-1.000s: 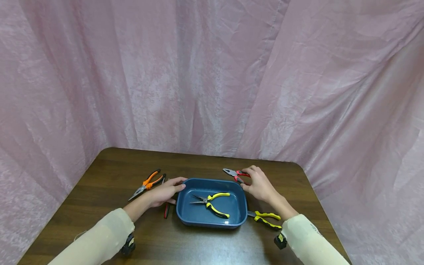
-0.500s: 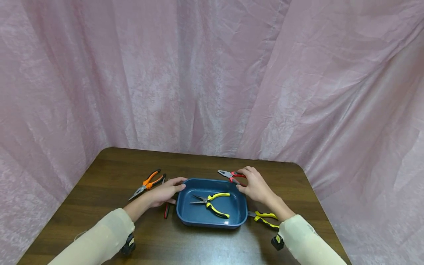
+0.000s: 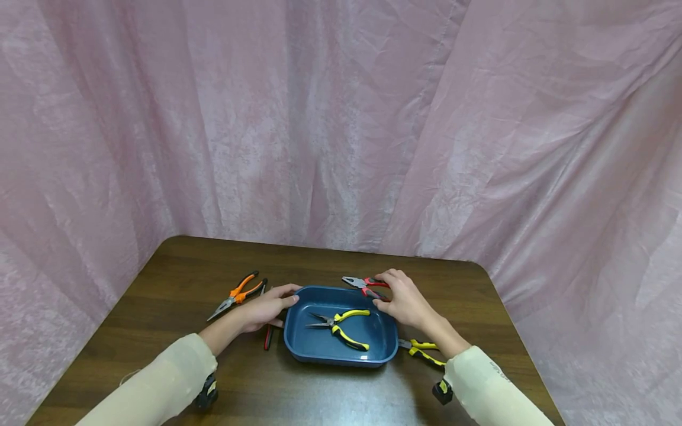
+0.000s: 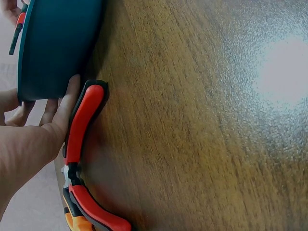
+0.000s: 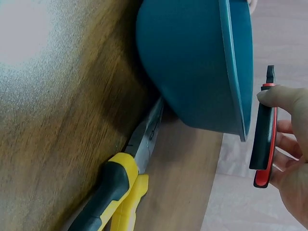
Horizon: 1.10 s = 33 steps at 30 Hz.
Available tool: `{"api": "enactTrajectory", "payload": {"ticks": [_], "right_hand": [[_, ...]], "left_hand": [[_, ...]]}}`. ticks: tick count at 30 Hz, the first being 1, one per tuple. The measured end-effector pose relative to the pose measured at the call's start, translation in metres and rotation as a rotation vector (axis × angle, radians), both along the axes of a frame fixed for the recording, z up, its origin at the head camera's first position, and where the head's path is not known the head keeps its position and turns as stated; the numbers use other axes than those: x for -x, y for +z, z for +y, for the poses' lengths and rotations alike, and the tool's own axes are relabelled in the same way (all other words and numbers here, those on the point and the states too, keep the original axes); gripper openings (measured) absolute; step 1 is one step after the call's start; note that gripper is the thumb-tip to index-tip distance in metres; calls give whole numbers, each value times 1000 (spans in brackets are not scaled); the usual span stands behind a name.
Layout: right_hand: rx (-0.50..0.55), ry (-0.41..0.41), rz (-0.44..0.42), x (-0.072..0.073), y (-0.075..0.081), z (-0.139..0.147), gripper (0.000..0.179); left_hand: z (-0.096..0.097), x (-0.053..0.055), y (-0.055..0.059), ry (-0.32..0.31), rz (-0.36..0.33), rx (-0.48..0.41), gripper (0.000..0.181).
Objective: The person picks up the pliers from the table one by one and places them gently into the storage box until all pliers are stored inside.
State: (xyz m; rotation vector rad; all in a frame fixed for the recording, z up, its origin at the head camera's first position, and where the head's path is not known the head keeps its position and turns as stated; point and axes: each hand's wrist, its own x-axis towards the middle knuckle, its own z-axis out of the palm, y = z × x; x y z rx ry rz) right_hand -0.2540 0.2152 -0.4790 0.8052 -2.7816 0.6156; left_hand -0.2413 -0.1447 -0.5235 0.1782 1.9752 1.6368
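L hand (image 3: 264,309) on blue tray (image 3: 341,360), R hand (image 3: 407,300) w/ red pliers (image 3: 366,284) by tray's far R corner.
Nearest, counter (image 3: 330,393) wood runs up to tray's near wall; yellow-blk pliers (image 5: 127,180) sit R of tray, tip at its base. Open yellow pliers (image 3: 334,322) lie inside, room btwn them & rim all round. L hand grips L rim; red-blk pliers (image 4: 72,172) just beside it, orange pliers (image 3: 236,296) beyond. R hand pinches red pliers' handles, raised above counter. Wood strip behind, then far edge, pink curtain (image 3: 341,118). Vs 1 s ago: R hand + red pliers moved L, nearer tray; tray & L hand same.
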Motion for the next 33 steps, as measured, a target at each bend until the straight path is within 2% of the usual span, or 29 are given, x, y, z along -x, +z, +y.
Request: {"api": "enactTrajectory", "payload": {"ticks": [12,20,26,33], "right_hand": [[-15,20,-56,-5,-1,-9,51],[14,48,-61,-8,-3,-17,49],[15,86,-30,-11,-6,-23,48],[7,100,-69,-15,-8,-29,49]], "left_hand": [[0,0,0,-4,-3,-8,41],[-1,1,-2,-3,-9,-7,41],[-2,1,-3,-8,-9,-13,42],[-1,2,-3,-13,-5,-19,43]]}}
